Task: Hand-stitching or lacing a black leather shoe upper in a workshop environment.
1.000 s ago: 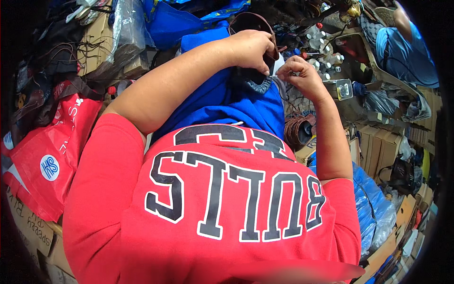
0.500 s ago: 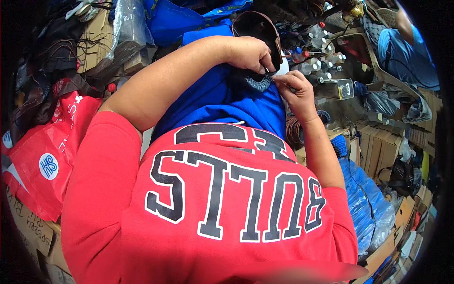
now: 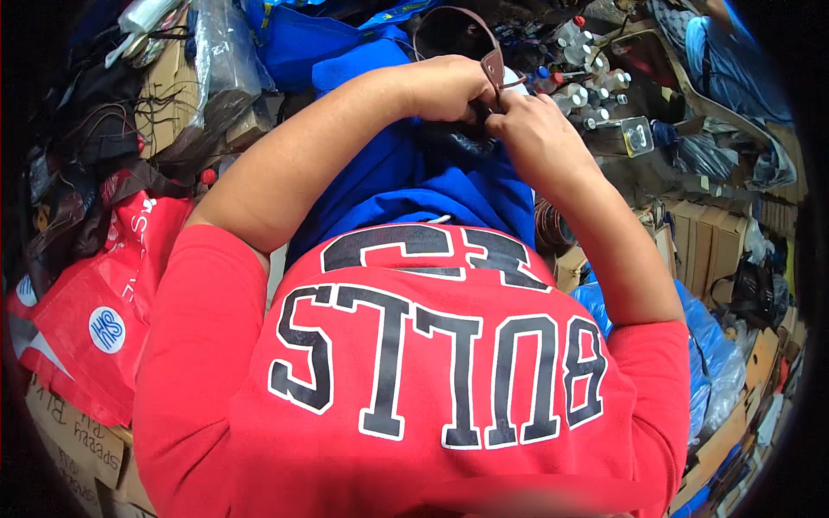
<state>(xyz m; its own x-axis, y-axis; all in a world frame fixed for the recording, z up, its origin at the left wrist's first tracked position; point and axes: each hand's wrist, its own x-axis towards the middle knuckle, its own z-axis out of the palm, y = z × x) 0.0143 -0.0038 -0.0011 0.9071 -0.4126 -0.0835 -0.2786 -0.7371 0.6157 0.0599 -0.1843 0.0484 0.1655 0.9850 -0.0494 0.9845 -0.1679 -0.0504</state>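
A dark brown leather piece, shaped like an open shoe upper [image 3: 492, 62], curves up beyond my hands over my lap. My left hand [image 3: 451, 88] is closed on its near edge, fingers bent down into it. Right beside it, my right hand [image 3: 537, 129] is closed too, thumb and fingertips pinched together at the leather's near right side. What lies in that pinch is too small to make out. Below the hands, a dark, shiny part [image 3: 462, 140] of the piece rests against my blue shorts [image 3: 363, 186]. My hands hide most of its middle.
Several small bottles [image 3: 591, 95] and a clear square container [image 3: 637, 136] stand at the right. Blue plastic bags [image 3: 298, 39] lie ahead. On the left are a red bag [image 3: 95, 302] and cardboard [image 3: 78, 432]; cartons [image 3: 704, 242] stack at the right.
My right hand has moved up and left, turned its back upward and come against my left hand. The leather piece has shifted slightly up and left in view.
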